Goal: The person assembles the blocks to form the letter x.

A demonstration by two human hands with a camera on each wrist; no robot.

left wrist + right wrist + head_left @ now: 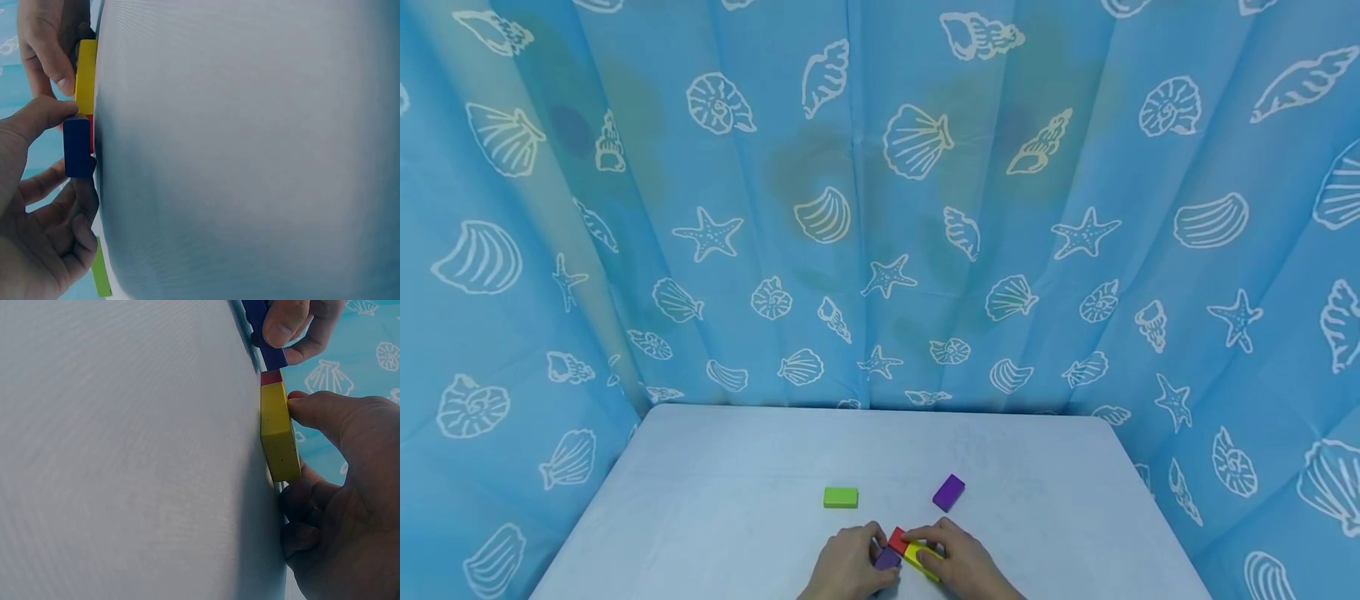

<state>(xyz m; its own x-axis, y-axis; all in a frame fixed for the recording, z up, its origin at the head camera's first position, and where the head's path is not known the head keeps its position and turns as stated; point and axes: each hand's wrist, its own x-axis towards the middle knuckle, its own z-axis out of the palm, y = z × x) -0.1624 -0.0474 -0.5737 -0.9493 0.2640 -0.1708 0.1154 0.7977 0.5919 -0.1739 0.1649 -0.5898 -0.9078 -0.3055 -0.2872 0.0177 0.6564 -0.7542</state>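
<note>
At the table's near side, my left hand (pixel 845 562) pinches a purple block (pixel 887 559) between thumb and fingers; it looks dark blue in the left wrist view, its near face (pixel 77 148) toward the camera. My right hand (pixel 964 560) grips a yellow block (pixel 923 562) by its sides, thumb on one side and fingers on the other. A red block (pixel 897 539) sits end to end with the yellow one, partly under my right fingertip. The purple block's end meets the red block's side at an angle. In the right wrist view, the yellow block (pixel 278 428) hides most of the red one.
Beyond my left hand a light green block (pixel 840 497) lies flat on the white table (pixel 737 467). Another purple block (pixel 949 492) lies slanted beyond my right hand. A blue curtain (pixel 865 208) with white shell prints stands behind and beside the table.
</note>
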